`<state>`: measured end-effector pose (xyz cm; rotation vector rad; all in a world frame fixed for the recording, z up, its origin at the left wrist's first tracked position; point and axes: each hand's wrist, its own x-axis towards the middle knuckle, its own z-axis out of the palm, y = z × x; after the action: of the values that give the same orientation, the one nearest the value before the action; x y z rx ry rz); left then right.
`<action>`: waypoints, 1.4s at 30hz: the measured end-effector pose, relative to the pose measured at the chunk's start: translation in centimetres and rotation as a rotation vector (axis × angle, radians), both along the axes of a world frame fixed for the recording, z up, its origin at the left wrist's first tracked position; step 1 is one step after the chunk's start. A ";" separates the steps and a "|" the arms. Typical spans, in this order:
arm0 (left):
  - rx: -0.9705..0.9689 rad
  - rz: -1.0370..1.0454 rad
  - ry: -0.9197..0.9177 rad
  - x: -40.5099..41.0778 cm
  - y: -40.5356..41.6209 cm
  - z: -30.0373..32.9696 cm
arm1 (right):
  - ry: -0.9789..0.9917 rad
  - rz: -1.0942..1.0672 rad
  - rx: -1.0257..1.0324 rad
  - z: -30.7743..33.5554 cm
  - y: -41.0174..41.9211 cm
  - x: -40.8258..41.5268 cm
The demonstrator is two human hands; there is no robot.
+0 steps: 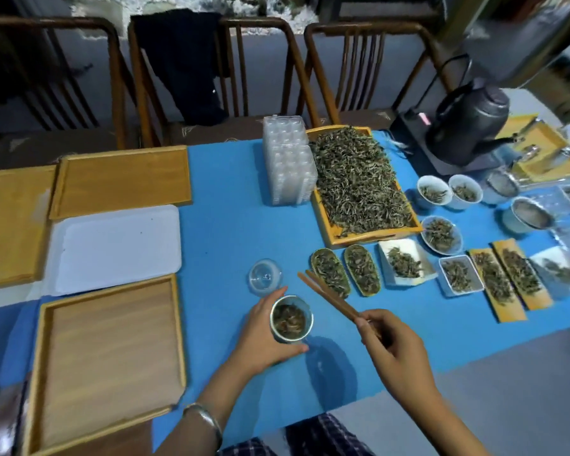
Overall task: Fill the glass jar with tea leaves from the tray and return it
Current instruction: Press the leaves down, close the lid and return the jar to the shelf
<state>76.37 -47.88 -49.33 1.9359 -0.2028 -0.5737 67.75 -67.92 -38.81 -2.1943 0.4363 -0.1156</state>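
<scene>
The jar [291,319] stands near the counter's [224,205] front edge with some leaves already in it, and the left hand [264,334] wraps round its side. The right hand [392,343] pinches wooden tongs [329,296] just beside it; their tips look empty. The lid [265,282] lies just behind the jar. The tray [359,185] of leaves sits well back on the right, so I judge each load risks shedding leaves on the blue cloth along the way. A loose pinch could drop them short of the narrow mouth, and a nudge could tip the jar
</scene>
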 end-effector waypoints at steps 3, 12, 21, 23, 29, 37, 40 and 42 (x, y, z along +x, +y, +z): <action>-0.002 0.094 -0.042 -0.2 -0.9 -0.8 | 0.051 0.172 -0.055 0.9 -2.6 1.0; -0.061 0.291 -0.001 -1.1 -1.8 -1.0 | 0.175 0.794 -0.780 4.5 -1.9 4.7; 0.021 0.221 0.029 -0.9 -1.2 -0.8 | 0.350 0.909 -1.067 5.4 4.4 7.9; 0.035 0.208 0.035 -0.8 -1.1 -0.9 | 0.353 0.870 -1.061 5.3 4.7 8.3; 0.053 0.175 0.031 -0.7 -0.9 -1.0 | 0.343 0.781 -0.885 4.2 4.0 7.7; 0.026 0.184 0.007 -0.4 -0.4 -0.4 | 0.269 0.639 -0.578 3.2 2.4 6.4; 0.012 0.209 -0.051 -0.1 0.0 1.0 | 0.252 0.637 -0.542 3.6 2.2 6.1; 0.011 0.189 -0.139 0.2 0.6 2.6 | 0.192 0.625 -0.501 4.8 1.9 5.7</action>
<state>76.59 -47.30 -46.75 1.9805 -0.1032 -0.3171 73.47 -66.02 -34.01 -2.7419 -0.2196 0.3653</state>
